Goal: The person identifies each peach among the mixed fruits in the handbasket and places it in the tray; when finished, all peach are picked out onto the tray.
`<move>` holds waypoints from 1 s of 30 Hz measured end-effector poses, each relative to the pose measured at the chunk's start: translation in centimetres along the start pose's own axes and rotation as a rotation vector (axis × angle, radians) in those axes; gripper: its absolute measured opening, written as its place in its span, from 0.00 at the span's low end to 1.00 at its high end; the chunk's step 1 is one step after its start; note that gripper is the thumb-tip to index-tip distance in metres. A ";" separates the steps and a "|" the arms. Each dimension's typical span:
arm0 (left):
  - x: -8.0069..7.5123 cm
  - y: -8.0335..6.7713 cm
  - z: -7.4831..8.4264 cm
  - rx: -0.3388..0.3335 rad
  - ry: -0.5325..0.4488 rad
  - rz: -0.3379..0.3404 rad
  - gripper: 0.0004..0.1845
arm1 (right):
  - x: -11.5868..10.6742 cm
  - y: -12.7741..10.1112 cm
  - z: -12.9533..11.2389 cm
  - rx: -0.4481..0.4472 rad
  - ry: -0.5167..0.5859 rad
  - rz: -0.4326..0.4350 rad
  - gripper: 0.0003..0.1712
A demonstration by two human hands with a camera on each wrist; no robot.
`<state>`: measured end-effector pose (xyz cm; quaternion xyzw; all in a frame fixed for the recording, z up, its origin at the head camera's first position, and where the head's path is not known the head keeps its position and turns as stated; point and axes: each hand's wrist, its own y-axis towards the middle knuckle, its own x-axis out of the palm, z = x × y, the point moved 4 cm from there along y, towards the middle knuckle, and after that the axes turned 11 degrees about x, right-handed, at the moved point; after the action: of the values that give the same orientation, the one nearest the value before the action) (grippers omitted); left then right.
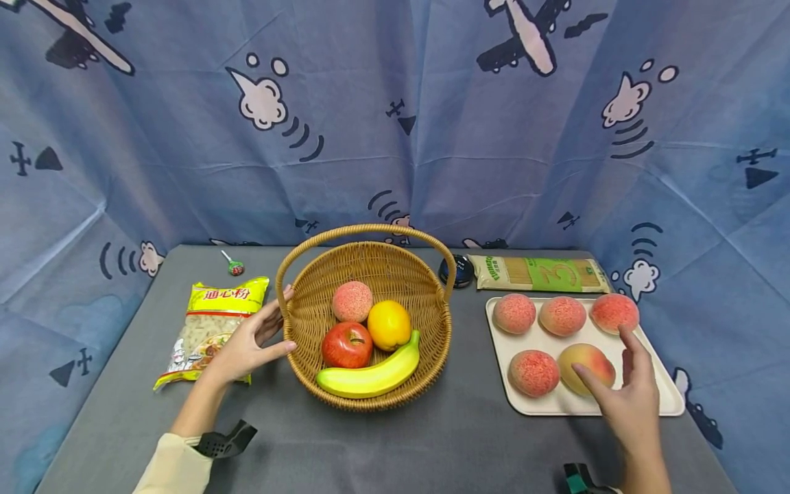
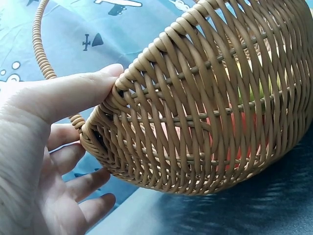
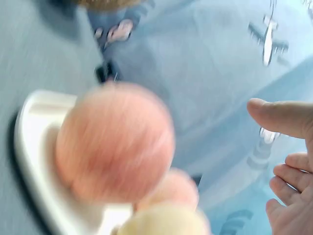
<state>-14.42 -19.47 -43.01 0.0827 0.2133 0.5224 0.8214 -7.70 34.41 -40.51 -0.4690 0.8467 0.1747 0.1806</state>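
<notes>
— Wicker, that basket [image 1: 370, 274], sitting mid-worktop [image 1: 395, 446]; everything else I can place from it. See the left hand [image 1: 247, 346]?

— Yes, flat against the basket's left wall. Thumb up at the rim, fingers straight and spread beside the weave. An open grip; it touches the wicker but curls round nothing.

— What's inside the basket?

— One peach [image 1: 352, 301] at the back, an orange [image 1: 389, 325] beside it, an apple [image 1: 347, 344] in front, and a banana [image 1: 370, 376] lying along the near wall.

— And the right hand [image 1: 629, 401]?

— Well to the right of the basket, over the near edge of a pale tray [image 1: 669, 405]. Fingers loose and apart, holding nothing. Its fingertips are at the yellowish peach [image 1: 589, 360] in the tray's front row; I can't tell whether they quite touch it.

— How many peaches on that tray?

— Five: three in the back row, two in front. The right wrist view is too blurred to add more.

— Anything else about?

— Left of the basket, a yellow bag of pasta [image 1: 210, 329], half under the left hand, with a lollipop [image 1: 233, 264] behind it. Behind the basket's right side, a dark round thing [image 1: 459, 271] and a flat packet of spaghetti [image 1: 537, 273].
</notes>
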 end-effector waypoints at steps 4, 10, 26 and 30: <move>0.0 0.0 0.0 0.005 -0.003 -0.001 0.43 | 0.7 -0.8 -3.0 -0.120 0.084 -0.081 0.52; -0.1 0.1 0.0 0.008 0.008 0.000 0.42 | 2.6 -2.0 -7.0 -0.338 0.279 -0.325 0.48; -0.1 0.1 0.1 -0.008 0.024 0.002 0.42 | 11.3 -4.0 -15.7 -0.456 0.179 -0.856 0.42; 0.1 -0.1 0.1 -0.020 0.035 0.004 0.42 | 13.7 -3.9 -17.9 -0.465 0.162 -0.934 0.39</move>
<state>-14.25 -19.45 -43.02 0.0655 0.2224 0.5275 0.8173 -13.69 14.13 -31.81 -0.8360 0.4977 0.2220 0.0643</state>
